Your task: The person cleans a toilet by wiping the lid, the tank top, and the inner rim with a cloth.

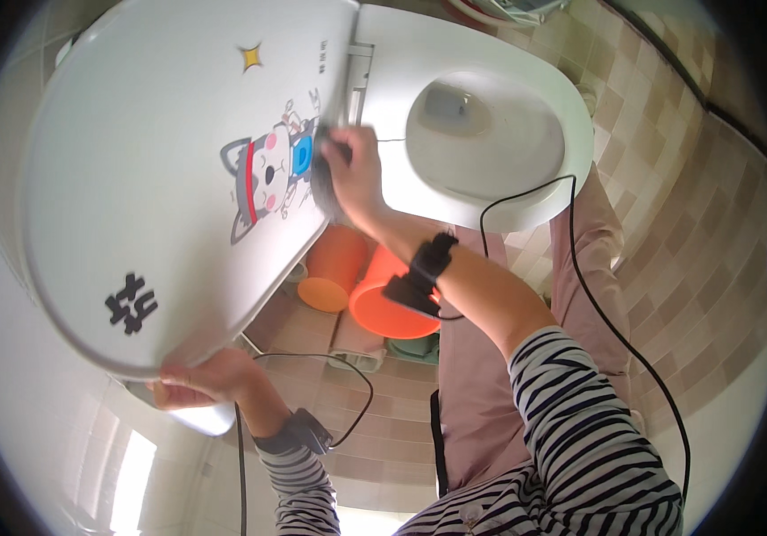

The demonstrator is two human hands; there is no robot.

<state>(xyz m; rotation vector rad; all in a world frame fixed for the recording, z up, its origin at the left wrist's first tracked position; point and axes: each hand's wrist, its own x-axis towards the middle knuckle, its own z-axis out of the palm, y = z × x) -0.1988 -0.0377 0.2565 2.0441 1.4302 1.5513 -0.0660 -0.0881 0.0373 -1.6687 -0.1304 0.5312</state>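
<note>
The raised lid (142, 154) of a white toilet fills the left of the head view. It bears a cartoon dog in a red headband, a yellow star and dark lettering. My left hand (206, 380) grips the lid's rim at its lower edge, thumb on the printed face. Near the hinge side, my right hand (357, 171) presses a dark grey cloth or pad (324, 175) against the lid; motion blur hides its exact kind. To the right lies the open toilet bowl (490, 144), with its white rim (383, 87) exposed.
Two orange plastic containers (397, 308) stand beneath my right forearm, beside a green item (417, 348). Black cables (598, 288) run from the wrist-worn devices (432, 258), one crossing the bowl's rim. Tiled floor (678, 234) surrounds my legs (484, 415).
</note>
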